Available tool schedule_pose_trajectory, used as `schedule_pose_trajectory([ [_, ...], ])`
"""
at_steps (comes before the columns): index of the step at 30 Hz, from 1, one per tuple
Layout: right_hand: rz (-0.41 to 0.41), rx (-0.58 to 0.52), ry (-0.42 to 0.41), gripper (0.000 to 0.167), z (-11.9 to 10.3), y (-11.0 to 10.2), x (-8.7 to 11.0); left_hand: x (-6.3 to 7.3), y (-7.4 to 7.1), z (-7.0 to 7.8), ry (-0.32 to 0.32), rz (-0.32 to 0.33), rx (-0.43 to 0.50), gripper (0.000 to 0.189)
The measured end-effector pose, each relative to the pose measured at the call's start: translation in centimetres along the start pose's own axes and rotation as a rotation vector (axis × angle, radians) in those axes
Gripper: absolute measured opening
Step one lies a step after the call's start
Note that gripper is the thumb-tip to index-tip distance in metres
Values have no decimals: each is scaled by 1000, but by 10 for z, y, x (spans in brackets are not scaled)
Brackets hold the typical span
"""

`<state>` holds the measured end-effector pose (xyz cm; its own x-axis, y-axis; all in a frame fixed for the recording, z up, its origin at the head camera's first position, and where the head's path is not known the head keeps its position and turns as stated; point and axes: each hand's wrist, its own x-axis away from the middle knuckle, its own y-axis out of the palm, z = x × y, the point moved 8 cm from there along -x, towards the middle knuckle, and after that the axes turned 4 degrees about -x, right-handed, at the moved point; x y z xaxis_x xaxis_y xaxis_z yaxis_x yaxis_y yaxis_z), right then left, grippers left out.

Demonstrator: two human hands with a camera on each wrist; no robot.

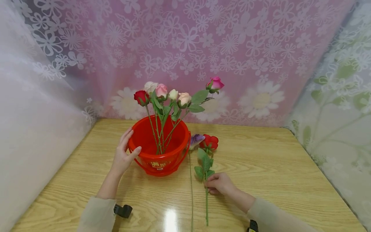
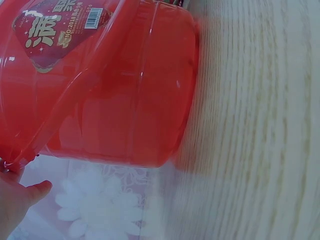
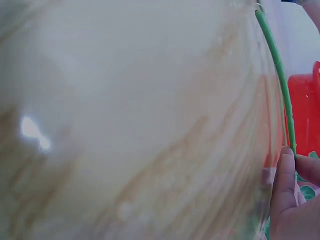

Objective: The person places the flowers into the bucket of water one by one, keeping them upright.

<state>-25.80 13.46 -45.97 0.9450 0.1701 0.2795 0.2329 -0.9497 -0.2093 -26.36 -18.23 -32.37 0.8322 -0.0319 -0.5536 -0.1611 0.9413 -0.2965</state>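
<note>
A red plastic bucket [image 1: 159,166] stands on the table. My left hand [image 1: 123,158] holds its left rim, thumb over the front edge and fingers along the outer side; in the left wrist view part of that hand [image 2: 17,200] shows beside the handle's end. Right of the bucket, my right hand [image 1: 221,184] pinches the green stem of an artificial red rose [image 1: 209,141] just below its leaves. The right wrist view shows thumb and finger [image 3: 286,185] on that stem [image 3: 280,75]. A purple flower [image 1: 197,140] with a long thin stem lies between rose and bucket.
Several artificial roses stand in the bucket: a red one [image 1: 141,97], a pink one [image 1: 161,91], pale ones, and a magenta one [image 1: 215,84] leaning right. The wood-grain table [image 1: 261,167] meets a pink floral curtain [image 1: 185,48] behind and pale curtains at both sides.
</note>
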Motion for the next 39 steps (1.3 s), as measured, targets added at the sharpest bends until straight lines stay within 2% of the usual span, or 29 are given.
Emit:
schedule_pose_trajectory([
  [5, 28, -21, -1, 21, -4, -8, 3, 0, 0, 0, -7, -2, 5, 58],
  [18, 5, -95, -61, 24, -27, -21, 14, -1, 0, -1, -7, -5, 8, 58],
  [32, 82, -137, -123, 24, -68, -35, 26, 0, -1, -2, -4, 0, 0, 58],
  [39, 75, -179, -190, 27, -96, -38, 29, 0, 0, -1, 3, 0, 9, 58],
])
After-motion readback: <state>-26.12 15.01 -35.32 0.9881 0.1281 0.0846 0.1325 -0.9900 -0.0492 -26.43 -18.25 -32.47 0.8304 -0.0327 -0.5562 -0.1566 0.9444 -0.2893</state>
